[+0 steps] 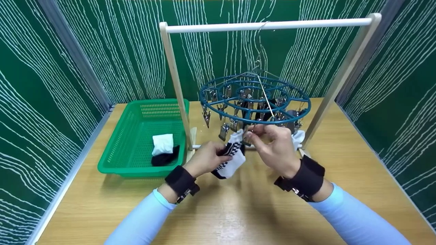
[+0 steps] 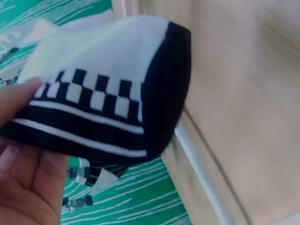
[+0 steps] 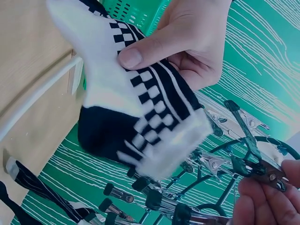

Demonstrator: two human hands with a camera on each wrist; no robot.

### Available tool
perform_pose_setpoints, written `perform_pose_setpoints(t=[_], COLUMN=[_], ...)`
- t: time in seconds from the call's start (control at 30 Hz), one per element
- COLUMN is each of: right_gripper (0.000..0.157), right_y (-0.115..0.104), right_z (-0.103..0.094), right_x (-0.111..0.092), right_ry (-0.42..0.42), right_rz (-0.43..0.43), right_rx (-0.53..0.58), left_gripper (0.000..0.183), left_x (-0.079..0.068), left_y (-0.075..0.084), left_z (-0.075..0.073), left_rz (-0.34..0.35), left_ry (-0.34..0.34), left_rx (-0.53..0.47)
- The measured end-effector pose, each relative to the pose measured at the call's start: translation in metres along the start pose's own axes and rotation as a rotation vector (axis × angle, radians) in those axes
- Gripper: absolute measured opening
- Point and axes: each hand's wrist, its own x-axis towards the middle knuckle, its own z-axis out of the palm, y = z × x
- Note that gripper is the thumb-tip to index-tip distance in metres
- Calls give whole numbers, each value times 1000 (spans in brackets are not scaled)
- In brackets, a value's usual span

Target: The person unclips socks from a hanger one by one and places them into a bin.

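Note:
My left hand (image 1: 208,158) pinches a white sock (image 1: 234,162) with black checks and a black toe and heel, thumb on its side. The sock's white cuff points up toward the round blue clip hanger (image 1: 250,120). Just under the hanger's front rim, my right hand (image 1: 277,146) pinches a metal clip (image 3: 255,166) by its handle end. In the right wrist view, the clip's dark-tipped jaws are spread and stand apart from the cuff. The left wrist view shows the black toe of the sock (image 2: 164,84) up close.
A green basket (image 1: 112,165) at left holds a folded white cloth item (image 1: 162,144) and a black one (image 1: 165,158). The hanger hooks on a white rail (image 1: 272,25) with wooden posts. Several clips dangle around; a striped dark sock (image 3: 44,192) and a white item (image 1: 298,139) hang there.

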Motion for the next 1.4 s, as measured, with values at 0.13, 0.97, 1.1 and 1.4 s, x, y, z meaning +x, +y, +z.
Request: perform_pose_setpoints(t=[0.13, 0.97, 1.1, 1.4], right_gripper=[9, 8, 8, 8], right_y=[-2, -1, 0, 0], right_z=[-2, -14, -14, -15], right_x=[0, 2, 2, 2], right_ry=[5, 53, 53, 60], right_rz=[10, -1, 8, 22], right_rx=[-23, -152, -151, -147], left_gripper=[13, 9, 9, 12], left_x=[-4, -40, -45, -44], left_y=[-1, -13, -14, -26], left_z=[-7, -101, -123, -170], left_rz=[-42, -74, -78, -160], left_ry=[14, 279, 319, 321], left_rx=[20, 145, 146, 259])
